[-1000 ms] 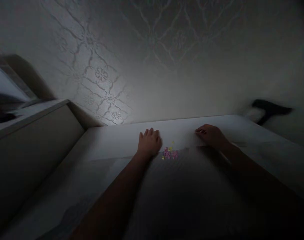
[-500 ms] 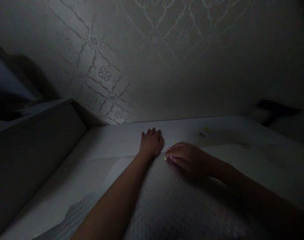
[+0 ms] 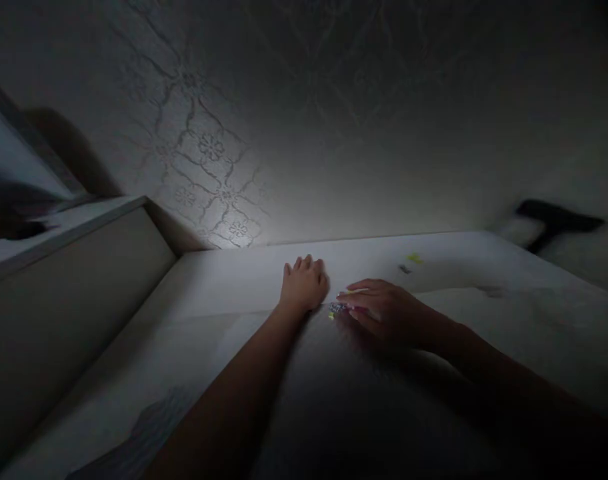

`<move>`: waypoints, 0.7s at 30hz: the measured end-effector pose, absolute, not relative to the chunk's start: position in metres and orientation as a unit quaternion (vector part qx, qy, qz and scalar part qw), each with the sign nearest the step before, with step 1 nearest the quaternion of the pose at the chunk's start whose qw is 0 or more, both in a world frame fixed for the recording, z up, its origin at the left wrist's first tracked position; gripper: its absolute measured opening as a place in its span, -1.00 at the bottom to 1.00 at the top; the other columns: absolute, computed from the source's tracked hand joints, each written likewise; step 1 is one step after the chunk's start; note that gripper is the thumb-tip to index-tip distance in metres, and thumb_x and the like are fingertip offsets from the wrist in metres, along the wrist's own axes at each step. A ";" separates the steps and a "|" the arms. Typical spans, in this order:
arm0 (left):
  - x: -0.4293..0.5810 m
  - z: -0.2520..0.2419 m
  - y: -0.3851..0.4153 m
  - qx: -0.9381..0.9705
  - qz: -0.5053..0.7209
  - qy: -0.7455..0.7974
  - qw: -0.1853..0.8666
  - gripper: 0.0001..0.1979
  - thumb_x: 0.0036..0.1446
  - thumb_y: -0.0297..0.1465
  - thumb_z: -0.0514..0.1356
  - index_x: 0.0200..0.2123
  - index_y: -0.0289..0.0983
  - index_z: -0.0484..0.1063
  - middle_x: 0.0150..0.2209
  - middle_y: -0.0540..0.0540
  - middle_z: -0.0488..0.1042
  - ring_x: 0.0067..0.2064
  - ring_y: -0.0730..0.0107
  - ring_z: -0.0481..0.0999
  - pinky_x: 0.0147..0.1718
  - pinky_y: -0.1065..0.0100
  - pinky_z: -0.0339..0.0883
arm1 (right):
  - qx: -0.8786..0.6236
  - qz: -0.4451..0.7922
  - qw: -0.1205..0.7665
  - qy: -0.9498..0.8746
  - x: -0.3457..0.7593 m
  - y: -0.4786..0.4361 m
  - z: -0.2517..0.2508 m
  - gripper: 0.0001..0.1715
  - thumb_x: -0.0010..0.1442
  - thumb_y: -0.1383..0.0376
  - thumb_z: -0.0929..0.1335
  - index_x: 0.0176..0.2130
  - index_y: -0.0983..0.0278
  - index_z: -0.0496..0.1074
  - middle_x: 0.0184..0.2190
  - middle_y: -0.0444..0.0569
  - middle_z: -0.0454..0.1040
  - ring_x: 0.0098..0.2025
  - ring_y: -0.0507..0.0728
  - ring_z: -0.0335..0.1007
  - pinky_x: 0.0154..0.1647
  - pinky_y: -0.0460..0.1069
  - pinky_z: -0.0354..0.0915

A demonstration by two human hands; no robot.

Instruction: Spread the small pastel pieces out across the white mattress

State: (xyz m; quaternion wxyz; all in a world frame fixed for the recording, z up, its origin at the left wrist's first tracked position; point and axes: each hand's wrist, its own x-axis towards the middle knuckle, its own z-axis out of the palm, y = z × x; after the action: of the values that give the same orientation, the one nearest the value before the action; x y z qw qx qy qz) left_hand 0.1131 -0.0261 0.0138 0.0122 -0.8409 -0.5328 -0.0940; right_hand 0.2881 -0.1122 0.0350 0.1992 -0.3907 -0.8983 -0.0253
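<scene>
Here the fingers (image 3: 304,265) of the left hand (image 3: 304,285) lie close together, extended and pressed flat on the pale table (image 3: 224,287), holding nothing. Just beside it, the right hand (image 3: 384,310) rests palm down with its fingers (image 3: 351,295) stretched leftward and slightly parted; their tips touch or cover a small cluster of coloured pieces (image 3: 335,309), pink and yellow specks lying between the two hands. Whether the fingertips pinch any piece cannot be told in the dim light. Both forearms run back toward the viewer across a darker textured sheet (image 3: 334,400) spread on the table. Two further small bits (image 3: 410,263), one yellowish and one dark, lie apart near the table's far edge, beyond the right hand. Behind the table stands a wall (image 3: 214,173) with an embossed floral lattice, lit most brightly just above the left hand. At left a raised ledge (image 3: 74,227) adjoins the table; at far right a dark blurred object (image 3: 554,223) shows.
</scene>
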 end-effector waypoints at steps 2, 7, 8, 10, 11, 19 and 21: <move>0.113 0.013 -0.026 -0.840 -0.095 -0.534 0.015 -0.59 0.32 -0.31 -0.10 0.17 -0.22 0.24 0.27 -0.24 0.21 0.28 0.06 0.16 0.18 -0.10 0.05 | -0.371 -0.019 0.194 -0.908 0.285 -0.114 0.035 -0.63 0.31 0.31 0.20 -0.05 0.32 0.52 -0.10 0.14 0.57 -0.05 0.18 0.48 0.05 0.09 0.32; 0.114 0.013 -0.026 -0.842 -0.102 -0.530 0.023 -0.60 0.32 -0.31 -0.11 0.15 -0.24 0.26 0.25 -0.24 0.25 0.26 0.06 0.20 0.17 -0.09 0.08 | -0.369 -0.005 0.193 -0.909 0.278 -0.117 0.032 -0.59 0.34 0.31 0.16 0.00 0.36 0.49 -0.05 0.18 0.54 -0.01 0.21 0.46 0.07 0.14 0.33; 0.114 0.014 -0.026 -0.841 -0.102 -0.531 0.024 -0.60 0.32 -0.31 -0.11 0.15 -0.24 0.26 0.25 -0.24 0.25 0.25 0.06 0.20 0.17 -0.09 0.08 | -0.368 -0.011 0.194 -0.909 0.277 -0.117 0.030 -0.58 0.35 0.31 0.16 0.02 0.37 0.48 -0.04 0.19 0.54 0.00 0.21 0.45 0.09 0.15 0.32; 0.114 0.014 -0.027 -0.840 -0.099 -0.533 0.024 -0.61 0.32 -0.32 -0.11 0.15 -0.23 0.26 0.25 -0.23 0.25 0.25 0.08 0.20 0.18 -0.07 0.07 | -0.364 -0.024 0.189 -0.912 0.276 -0.116 0.026 -0.57 0.34 0.33 0.16 0.04 0.39 0.46 -0.01 0.19 0.52 0.02 0.22 0.44 0.12 0.18 0.28; 0.114 0.015 -0.027 -0.839 -0.098 -0.534 0.022 -0.61 0.32 -0.32 -0.11 0.14 -0.22 0.26 0.25 -0.23 0.25 0.26 0.09 0.20 0.18 -0.07 0.07 | -0.360 -0.031 0.186 -0.914 0.276 -0.115 0.024 -0.57 0.34 0.34 0.16 0.04 0.40 0.46 -0.01 0.19 0.52 0.03 0.22 0.43 0.13 0.19 0.27; 0.113 0.014 -0.026 -0.843 -0.099 -0.529 0.020 -0.59 0.32 -0.31 -0.11 0.16 -0.23 0.25 0.26 -0.24 0.23 0.26 0.06 0.18 0.17 -0.08 0.06 | -0.349 -0.037 0.151 -0.924 0.276 -0.118 0.031 -0.65 0.26 0.42 0.21 -0.12 0.38 0.54 -0.09 0.20 0.55 -0.02 0.21 0.45 0.14 0.20 0.25; 0.113 0.013 -0.026 -0.843 -0.100 -0.528 0.023 -0.60 0.32 -0.30 -0.11 0.15 -0.22 0.26 0.25 -0.24 0.24 0.25 0.07 0.20 0.17 -0.08 0.07 | -0.346 -0.034 0.138 -0.927 0.278 -0.125 0.037 -0.67 0.23 0.43 0.22 -0.16 0.34 0.55 -0.14 0.15 0.57 -0.04 0.20 0.46 0.15 0.18 0.25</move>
State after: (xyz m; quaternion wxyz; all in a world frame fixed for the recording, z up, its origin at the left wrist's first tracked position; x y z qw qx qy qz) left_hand 0.1127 -0.0261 0.0134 0.0234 -0.8431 -0.5280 -0.0996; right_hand 0.2784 -0.1251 0.0370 0.1383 -0.3463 -0.9273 -0.0337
